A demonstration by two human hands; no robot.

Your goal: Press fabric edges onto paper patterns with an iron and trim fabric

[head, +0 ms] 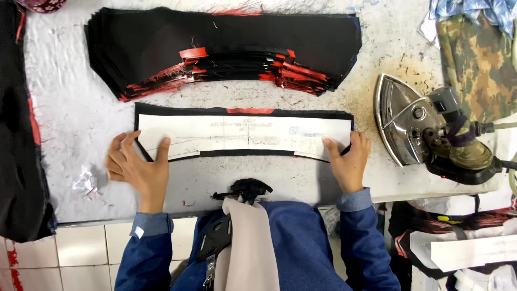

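A long white card pattern (242,134) lies on a black fabric piece (242,111) in the middle of the grey padded table. My left hand (135,164) presses the pattern's left end, fingers spread over its corner and the black cloth under it. My right hand (349,159) holds down the right end, thumb on the card and fingers curled at its edge. The black piece shows as a thin border around the card, with a red strip at its top edge.
A thick stack of black and red fabric pieces (226,48) lies behind the pattern. A steam iron (425,129) rests on its side at the right. Black cloth (16,134) hangs at the left edge. Camouflage fabric (474,54) lies at the far right.
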